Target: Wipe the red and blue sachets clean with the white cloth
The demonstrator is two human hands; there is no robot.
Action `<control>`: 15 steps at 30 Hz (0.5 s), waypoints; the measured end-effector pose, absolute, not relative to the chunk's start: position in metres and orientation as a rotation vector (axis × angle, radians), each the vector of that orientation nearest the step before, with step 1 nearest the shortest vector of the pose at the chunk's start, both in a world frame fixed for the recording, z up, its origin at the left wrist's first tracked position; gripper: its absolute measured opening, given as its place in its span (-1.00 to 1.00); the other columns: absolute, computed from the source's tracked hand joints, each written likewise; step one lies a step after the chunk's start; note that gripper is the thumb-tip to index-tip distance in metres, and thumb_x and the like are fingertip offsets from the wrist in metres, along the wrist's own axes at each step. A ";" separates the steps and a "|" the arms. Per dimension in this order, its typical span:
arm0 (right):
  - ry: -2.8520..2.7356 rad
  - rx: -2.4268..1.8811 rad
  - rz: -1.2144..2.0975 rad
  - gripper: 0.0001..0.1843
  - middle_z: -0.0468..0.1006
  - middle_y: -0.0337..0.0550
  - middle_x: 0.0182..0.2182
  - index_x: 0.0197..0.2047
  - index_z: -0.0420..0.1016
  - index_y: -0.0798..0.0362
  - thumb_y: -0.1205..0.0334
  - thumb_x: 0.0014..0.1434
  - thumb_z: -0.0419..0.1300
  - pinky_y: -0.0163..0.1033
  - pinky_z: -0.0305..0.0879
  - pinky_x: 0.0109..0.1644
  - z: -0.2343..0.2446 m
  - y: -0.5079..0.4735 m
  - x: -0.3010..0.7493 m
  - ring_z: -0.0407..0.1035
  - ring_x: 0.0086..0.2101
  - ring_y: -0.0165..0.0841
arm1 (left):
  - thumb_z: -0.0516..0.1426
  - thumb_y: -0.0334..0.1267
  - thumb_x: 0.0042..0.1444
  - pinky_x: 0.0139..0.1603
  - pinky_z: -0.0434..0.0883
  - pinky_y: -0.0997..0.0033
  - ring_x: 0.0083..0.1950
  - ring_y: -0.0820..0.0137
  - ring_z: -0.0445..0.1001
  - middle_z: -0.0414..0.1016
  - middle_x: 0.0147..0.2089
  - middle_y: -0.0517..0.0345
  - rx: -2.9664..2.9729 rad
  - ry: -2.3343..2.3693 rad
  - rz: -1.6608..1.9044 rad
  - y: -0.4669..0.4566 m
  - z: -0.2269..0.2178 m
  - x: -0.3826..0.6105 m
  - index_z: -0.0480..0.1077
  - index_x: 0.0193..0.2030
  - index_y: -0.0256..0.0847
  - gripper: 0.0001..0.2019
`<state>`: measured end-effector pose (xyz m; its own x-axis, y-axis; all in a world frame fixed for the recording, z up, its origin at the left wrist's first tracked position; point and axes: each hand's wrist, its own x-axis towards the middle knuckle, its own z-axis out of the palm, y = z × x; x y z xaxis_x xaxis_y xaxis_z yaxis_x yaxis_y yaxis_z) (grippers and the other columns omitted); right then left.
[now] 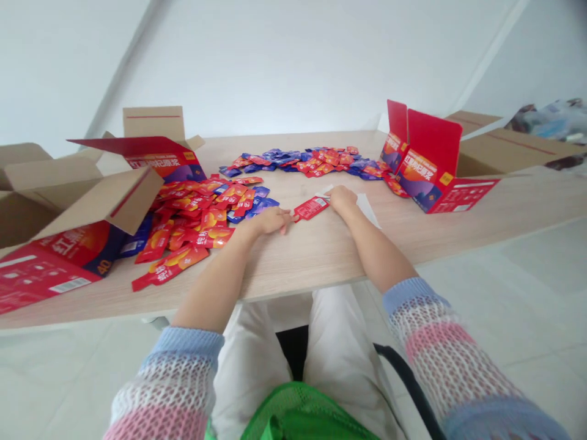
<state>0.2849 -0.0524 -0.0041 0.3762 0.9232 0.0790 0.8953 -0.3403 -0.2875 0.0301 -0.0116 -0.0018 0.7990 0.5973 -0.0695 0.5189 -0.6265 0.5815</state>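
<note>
head view, looking down from the wearer. we record a light wood table [316, 260] with a white floor [518, 287] below it. two cardboard shipping cartons stand open, one at the left end [36, 201] and one at the right [509, 150]. red retail boxes lie opened beside them, the nearest at the left [50, 263] and another at the right [433, 174], their flaps raised or spread.

on the tabletop we find a heap of red sachets [183, 214] at the left and a band of blue and red sachets [298, 162] toward the far edge. all lie loose. the boxes' interiors are largely out of sight, so we cannot confirm whether any hold sachets; the bulk of the visible stock lies outside them.

a single red sachet [310, 208] lies apart from both groups, between the hands. the right hand [343, 200] is at its upper end, fingers curled over and touching it, beside a white paper strip [367, 209]; we cannot tell whether the sachet is gripped. the left hand [268, 221] lies relaxed and flat-fingered on the table, holding nothing, its fingertips just short of the sachet's lower end.
</note>
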 end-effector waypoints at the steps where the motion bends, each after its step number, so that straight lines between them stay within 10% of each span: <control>1: -1.567 -2.358 0.178 -0.62 0.50 0.03 0.02 0.09 0.50 -0.08 0.11 0.22 0.14 -0.18 0.29 0.00 -0.006 -0.052 0.292 0.40 -0.03 -0.12 | 0.02 0.04 0.12 0.21 0.15 0.46 0.26 0.20 0.27 0.53 0.02 0.07 2.386 0.828 0.155 -0.011 -0.002 0.030 0.43 -0.69 -0.15 -0.53; 15: -2.010 -1.971 0.183 -0.61 0.52 -0.13 0.02 0.14 0.45 -0.12 0.22 0.25 0.08 -0.26 0.23 0.02 0.002 -0.056 0.248 0.39 -0.02 -0.19 | 0.01 0.19 0.13 0.26 0.11 0.44 0.30 0.20 0.20 0.14 0.35 0.19 2.234 0.788 0.168 -0.014 -0.004 0.023 0.62 -0.34 -0.15 -0.49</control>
<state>0.2480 -0.0560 0.0019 0.0020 0.9907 0.1361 0.9498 0.0407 -0.3103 0.0226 -0.0140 -0.0035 0.8019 0.5861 -0.1161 0.4880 -0.5304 0.6932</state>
